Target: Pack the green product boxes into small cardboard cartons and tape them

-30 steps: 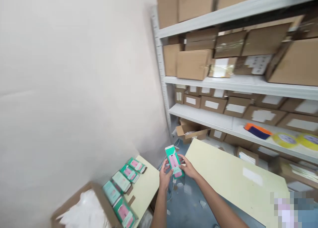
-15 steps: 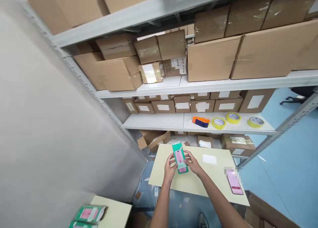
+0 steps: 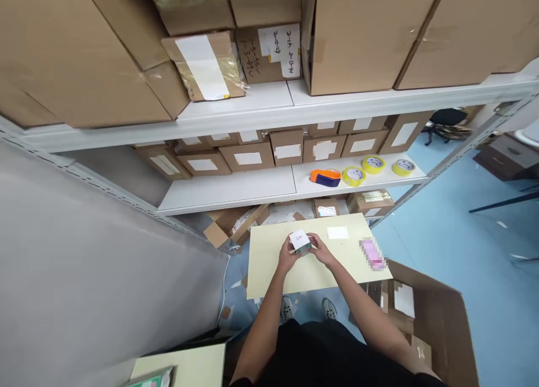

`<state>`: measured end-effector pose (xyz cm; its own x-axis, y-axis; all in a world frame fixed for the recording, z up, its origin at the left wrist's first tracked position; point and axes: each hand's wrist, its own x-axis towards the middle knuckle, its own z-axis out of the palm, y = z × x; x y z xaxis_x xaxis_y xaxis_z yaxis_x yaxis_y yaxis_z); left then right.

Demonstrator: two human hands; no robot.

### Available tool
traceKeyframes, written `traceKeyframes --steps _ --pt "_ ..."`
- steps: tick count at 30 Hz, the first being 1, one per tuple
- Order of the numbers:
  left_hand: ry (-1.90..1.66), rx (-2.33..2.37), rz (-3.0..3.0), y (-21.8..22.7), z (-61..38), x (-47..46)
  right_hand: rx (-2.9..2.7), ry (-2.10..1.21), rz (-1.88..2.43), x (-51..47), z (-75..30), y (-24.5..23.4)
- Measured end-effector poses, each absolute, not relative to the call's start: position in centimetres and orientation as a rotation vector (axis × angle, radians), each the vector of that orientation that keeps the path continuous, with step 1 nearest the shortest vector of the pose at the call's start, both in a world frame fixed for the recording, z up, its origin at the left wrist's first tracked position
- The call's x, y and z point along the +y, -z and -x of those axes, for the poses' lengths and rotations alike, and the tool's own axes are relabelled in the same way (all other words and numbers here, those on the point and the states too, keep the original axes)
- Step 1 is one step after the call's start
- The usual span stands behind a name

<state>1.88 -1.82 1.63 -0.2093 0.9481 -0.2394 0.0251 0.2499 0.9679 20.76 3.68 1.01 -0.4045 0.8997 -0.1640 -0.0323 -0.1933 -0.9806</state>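
L hand (image 3: 287,258) + R hand (image 3: 320,251) cupping small box (image 3: 300,241), arms extended

Pale yellow table (image 3: 269,263), yellow tape rolls (image 3: 354,176), brown cardboard boxes (image 3: 248,158).

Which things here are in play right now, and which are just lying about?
In hand: small box, held by left hand and right hand above the table.
Lying about: white label, blurred pink item, tape rolls, tape dispenser, open carton.
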Motion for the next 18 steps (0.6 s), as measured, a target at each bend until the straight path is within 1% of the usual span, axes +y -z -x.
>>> traceKeyframes --steps 5,10,14,18 --pt "-0.883 1.601 -1.015 1.6 0.1 -0.3 -1.362 -1.632 1.249 3.0 -18.4 3.4" --pt "-0.762 1.619 -1.122 3.6 0.7 0.7 -1.355 -1.618 1.396 1.6 -16.9 7.1" --pt "-0.707 1.598 -1.339 3.4 1.8 0.5 -1.348 -1.547 1.493 0.8 -16.3 8.1" --pt "-0.606 1.550 -1.672 1.4 2.5 1.0 -1.394 -1.411 1.468 0.9 -16.7 6.9"
